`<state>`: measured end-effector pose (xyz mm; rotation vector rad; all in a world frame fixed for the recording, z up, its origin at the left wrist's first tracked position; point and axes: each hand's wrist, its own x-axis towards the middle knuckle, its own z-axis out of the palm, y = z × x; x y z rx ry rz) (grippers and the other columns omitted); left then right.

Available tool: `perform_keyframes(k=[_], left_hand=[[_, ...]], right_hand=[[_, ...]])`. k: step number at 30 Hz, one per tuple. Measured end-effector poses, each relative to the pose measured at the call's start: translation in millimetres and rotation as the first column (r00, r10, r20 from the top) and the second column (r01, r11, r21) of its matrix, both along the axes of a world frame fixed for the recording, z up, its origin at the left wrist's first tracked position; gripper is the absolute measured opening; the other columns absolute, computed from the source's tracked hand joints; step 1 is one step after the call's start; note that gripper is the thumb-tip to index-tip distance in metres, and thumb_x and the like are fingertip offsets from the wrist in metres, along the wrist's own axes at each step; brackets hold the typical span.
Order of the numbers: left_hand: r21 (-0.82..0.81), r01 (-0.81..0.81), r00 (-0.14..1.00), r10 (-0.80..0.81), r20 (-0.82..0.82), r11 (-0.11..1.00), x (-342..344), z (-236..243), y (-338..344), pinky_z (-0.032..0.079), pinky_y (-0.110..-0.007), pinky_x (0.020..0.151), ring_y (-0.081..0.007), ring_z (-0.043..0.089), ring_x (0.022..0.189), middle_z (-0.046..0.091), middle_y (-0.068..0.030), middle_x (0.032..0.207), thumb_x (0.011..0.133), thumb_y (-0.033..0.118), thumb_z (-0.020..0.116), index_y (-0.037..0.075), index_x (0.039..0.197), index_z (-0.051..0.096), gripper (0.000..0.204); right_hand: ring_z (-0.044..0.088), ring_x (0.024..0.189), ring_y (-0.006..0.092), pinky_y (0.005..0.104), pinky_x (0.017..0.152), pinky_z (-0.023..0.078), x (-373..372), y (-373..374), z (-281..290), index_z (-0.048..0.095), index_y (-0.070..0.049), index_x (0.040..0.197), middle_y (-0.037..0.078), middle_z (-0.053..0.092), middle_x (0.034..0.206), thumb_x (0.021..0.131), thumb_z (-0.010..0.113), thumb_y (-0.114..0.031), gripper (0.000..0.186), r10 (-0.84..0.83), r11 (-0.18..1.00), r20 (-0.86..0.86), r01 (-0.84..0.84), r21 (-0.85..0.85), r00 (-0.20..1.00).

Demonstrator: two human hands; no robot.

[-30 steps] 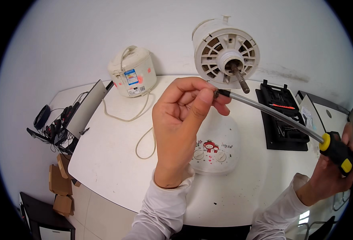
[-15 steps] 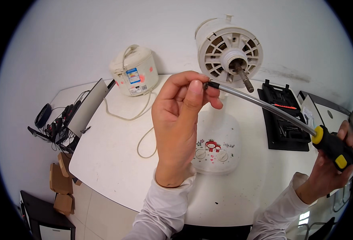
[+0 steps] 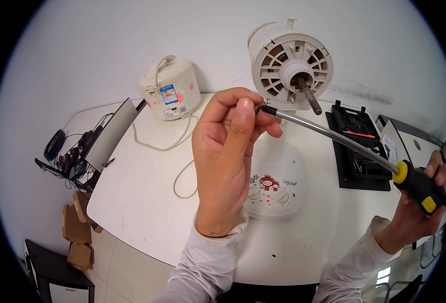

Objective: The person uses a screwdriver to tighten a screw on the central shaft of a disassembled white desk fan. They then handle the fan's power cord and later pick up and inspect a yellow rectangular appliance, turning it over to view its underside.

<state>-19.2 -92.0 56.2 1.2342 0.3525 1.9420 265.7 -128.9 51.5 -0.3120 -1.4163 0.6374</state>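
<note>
The screwdriver (image 3: 334, 135) is held slanting from centre to lower right: tip pinched by the left hand (image 3: 228, 151), handle gripped by the right hand (image 3: 417, 202).

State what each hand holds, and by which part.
A screwdriver. The right hand grips its black-and-yellow handle; the left hand pinches the tip of the shaft between thumb and fingers.

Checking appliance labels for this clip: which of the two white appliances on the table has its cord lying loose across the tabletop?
The rice cooker at the back left; its white cord trails over the table. The fan motor housing shows no cord.
</note>
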Motion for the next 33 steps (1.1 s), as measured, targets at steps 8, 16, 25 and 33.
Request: perform_keyframes(k=[8, 16, 25, 33], left_hand=[[-0.009, -0.069, 0.997, 0.069, -0.019, 0.998, 1.1, -3.2, 5.5, 0.051, -0.026, 0.069, -0.0125, 0.059, 0.073, 0.059, -0.0041, 0.081, 0.093, 0.022, 0.054, 0.001, 0.098, 0.054, 0.021], [-0.046, -0.047, 0.997, 0.05, 0.057, 0.998, 4.8, -6.7, 9.2, 0.05, -0.033, 0.082, -0.0159, 0.061, 0.087, 0.061, -0.0049, 0.091, 0.092, 0.022, 0.057, 0.003, 0.101, 0.054, 0.021], [-0.07, 0.216, 0.962, -0.2, 0.183, 0.974, 3.8, -9.5, 8.0, 0.045, -0.041, 0.095, -0.0215, 0.054, 0.109, 0.06, -0.0011, 0.099, 0.094, 0.026, 0.052, 0.009, 0.1, 0.056, 0.018], [-0.094, 0.6, 0.703, -0.467, 0.537, 0.795, 8.4, -12.4, 5.7, 0.04, -0.04, 0.099, -0.0145, 0.05, 0.114, 0.06, 0.0041, 0.107, 0.094, 0.027, 0.051, 0.014, 0.1, 0.059, 0.016]], right_hand=[[0.063, 0.074, 0.017, 0.0247, 0.063, 0.057, -2.4, 1.7, 0.1, 0.039, -0.006, 0.101, 0.009, 0.038, 0.101, 0.074, 0.071, -0.037, 0.052, -0.037, 0.999, 0.014, 0.037, 0.022, 0.999], [0.064, 0.074, 0.0162, 0.0241, 0.061, 0.057, -6.6, 3.4, -1.0, 0.04, -0.006, 0.101, 0.009, 0.039, 0.099, 0.073, 0.069, -0.045, 0.056, -0.156, 0.987, 0.051, 0.154, 0.039, 0.986], [0.064, 0.076, 0.0159, 0.0234, 0.061, 0.057, -8.9, 2.9, -2.4, 0.041, -0.007, 0.102, 0.008, 0.039, 0.098, 0.073, 0.07, -0.044, 0.055, -0.129, 0.991, 0.025, 0.128, 0.038, 0.991], [0.064, 0.076, 0.0156, 0.0228, 0.059, 0.057, -8.6, 4.4, -3.1, 0.042, -0.007, 0.103, 0.009, 0.04, 0.098, 0.074, 0.068, -0.049, 0.058, -0.207, 0.977, 0.118, 0.2, 0.069, 0.971]])
